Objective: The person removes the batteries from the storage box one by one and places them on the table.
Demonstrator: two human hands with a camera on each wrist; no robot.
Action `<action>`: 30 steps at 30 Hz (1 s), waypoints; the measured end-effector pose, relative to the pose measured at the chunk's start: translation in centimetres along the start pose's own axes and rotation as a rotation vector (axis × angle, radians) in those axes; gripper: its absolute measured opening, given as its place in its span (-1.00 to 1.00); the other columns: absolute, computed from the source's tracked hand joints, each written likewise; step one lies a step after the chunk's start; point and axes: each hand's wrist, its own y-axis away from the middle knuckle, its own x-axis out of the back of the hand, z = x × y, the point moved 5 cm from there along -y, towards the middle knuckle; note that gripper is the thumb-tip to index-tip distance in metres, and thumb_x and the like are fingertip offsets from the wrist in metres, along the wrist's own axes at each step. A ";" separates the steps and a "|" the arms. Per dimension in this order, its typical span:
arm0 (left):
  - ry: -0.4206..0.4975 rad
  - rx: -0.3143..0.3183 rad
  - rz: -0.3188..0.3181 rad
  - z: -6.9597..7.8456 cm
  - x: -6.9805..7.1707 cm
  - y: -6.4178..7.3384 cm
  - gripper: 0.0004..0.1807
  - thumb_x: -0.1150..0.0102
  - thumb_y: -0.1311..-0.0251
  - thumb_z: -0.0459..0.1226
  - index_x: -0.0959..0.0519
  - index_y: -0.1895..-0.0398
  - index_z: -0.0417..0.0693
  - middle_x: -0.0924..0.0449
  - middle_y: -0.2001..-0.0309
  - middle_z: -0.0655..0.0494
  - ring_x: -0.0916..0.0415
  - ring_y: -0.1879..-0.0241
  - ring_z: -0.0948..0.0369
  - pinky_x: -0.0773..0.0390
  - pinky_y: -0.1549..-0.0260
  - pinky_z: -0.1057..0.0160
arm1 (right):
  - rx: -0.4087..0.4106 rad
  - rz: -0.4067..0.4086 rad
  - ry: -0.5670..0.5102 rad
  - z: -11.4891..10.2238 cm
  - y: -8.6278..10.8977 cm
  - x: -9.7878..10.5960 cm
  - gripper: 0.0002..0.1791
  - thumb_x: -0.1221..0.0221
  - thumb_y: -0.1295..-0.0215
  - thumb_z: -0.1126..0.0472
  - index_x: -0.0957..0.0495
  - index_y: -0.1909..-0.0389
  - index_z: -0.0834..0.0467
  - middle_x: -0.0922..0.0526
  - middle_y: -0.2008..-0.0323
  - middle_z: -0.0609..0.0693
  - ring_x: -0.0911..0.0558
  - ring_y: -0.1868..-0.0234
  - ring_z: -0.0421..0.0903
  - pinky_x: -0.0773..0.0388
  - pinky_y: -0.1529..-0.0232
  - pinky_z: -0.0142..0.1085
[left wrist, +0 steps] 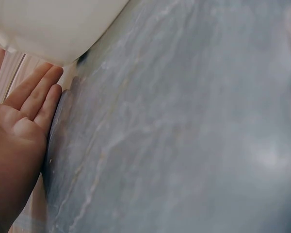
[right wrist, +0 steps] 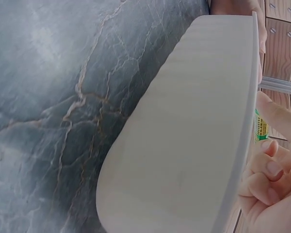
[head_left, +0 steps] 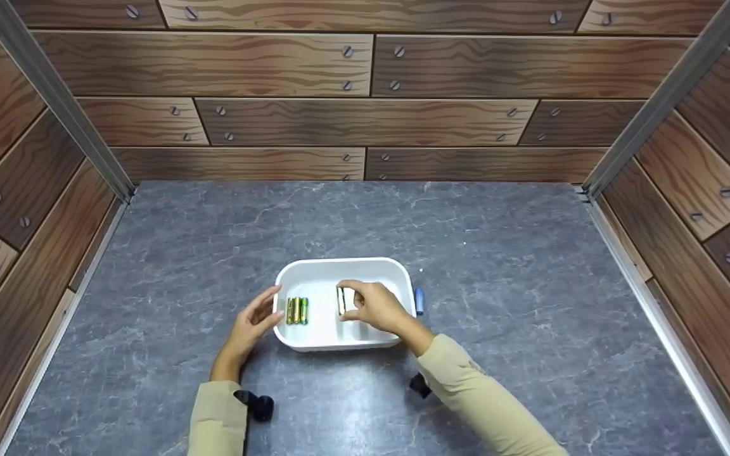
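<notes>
Inside a white plastic tub (head_left: 324,272), my right hand (head_left: 374,307) pinches a battery (right wrist: 261,127) by its ends between thumb and index finger. It shows green and yellow in the right wrist view, pale in the head view. Upright against the tub's left side, several gold and green batteries (head_left: 296,311) lie in a row. My left hand (head_left: 252,326) is at the tub's left rim, with thumb and index fingertips right at the edge. Its other fingers (left wrist: 36,92) extend straight below the tub's wall in the left wrist view.
A small blue cylindrical piece (head_left: 419,301) is just outside the tub's right wall. The grey marbled table (head_left: 504,253) is bounded by wood-patterned walls (head_left: 365,120) and metal corner posts (head_left: 644,95). Black wrist camera mounts (head_left: 262,407) stick out from the sleeves.
</notes>
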 end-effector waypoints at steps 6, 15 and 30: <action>0.003 0.008 0.001 0.0 0.0 0.0 -0.37 -0.16 -0.20 -0.48 -0.27 -0.37 -0.29 -0.36 -0.31 -0.37 -0.50 -0.09 0.41 -0.50 -0.04 0.49 | -0.005 0.021 -0.030 0.5 0.5 0.8 -0.37 -0.45 0.03 0.18 -0.53 -0.13 0.20 -0.44 0.63 -0.10 -0.31 0.58 -0.27 -0.23 0.50 -0.49; 0.001 0.013 0.013 0.0 0.0 0.1 -0.37 -0.16 -0.20 -0.48 -0.26 -0.36 -0.33 -0.35 -0.31 -0.38 -0.45 -0.25 0.04 -0.51 -0.03 0.48 | 0.019 0.040 -0.079 1.4 1.5 1.8 -0.38 -0.44 0.01 0.21 -0.53 -0.13 0.25 -0.47 0.63 -0.05 -0.28 0.60 -0.29 -0.25 0.51 -0.51; -0.004 0.006 0.004 0.0 0.0 0.1 -0.37 -0.16 -0.21 -0.48 -0.26 -0.37 -0.34 -0.35 -0.32 -0.38 -0.35 -0.31 -0.11 -0.48 -0.05 0.50 | 0.025 0.115 -0.156 3.7 3.0 4.2 -0.38 -0.44 0.06 0.31 -0.51 -0.09 0.37 -0.38 0.68 -0.08 -0.23 0.63 -0.38 -0.22 0.54 -0.54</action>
